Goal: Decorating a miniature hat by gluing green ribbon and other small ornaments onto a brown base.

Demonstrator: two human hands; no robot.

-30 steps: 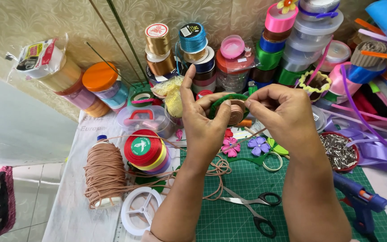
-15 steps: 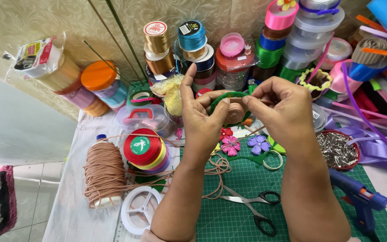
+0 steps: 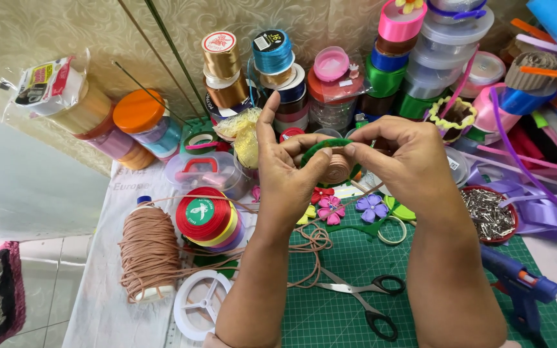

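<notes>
Nearest, at 6 o'clock: black-handled steel scissors [image 3: 362, 293] flat on green gridded cutting mat [image 3: 330, 322]. Blue hot glue gun [image 3: 520, 290] at 4 o'clock. Coil of tan cord [image 3: 146, 254] at 8 o'clock. Centre: left hand [image 3: 288, 171] and right hand [image 3: 401, 161] both pinching curved green-wrapped hoop [image 3: 323, 145], held above mat, thumbs against fingertips. Farther, 12 o'clock: stacked ribbon spools [image 3: 253, 71] against wall.

A thin green ribbon-wrapped ring [image 3: 327, 145] arches upright between the fingertips of both hands, pinched at each end. Just behind it, against the left hand's [image 3: 286, 175] fingers, sits a small coiled tan cord disc [image 3: 337, 168].
</notes>
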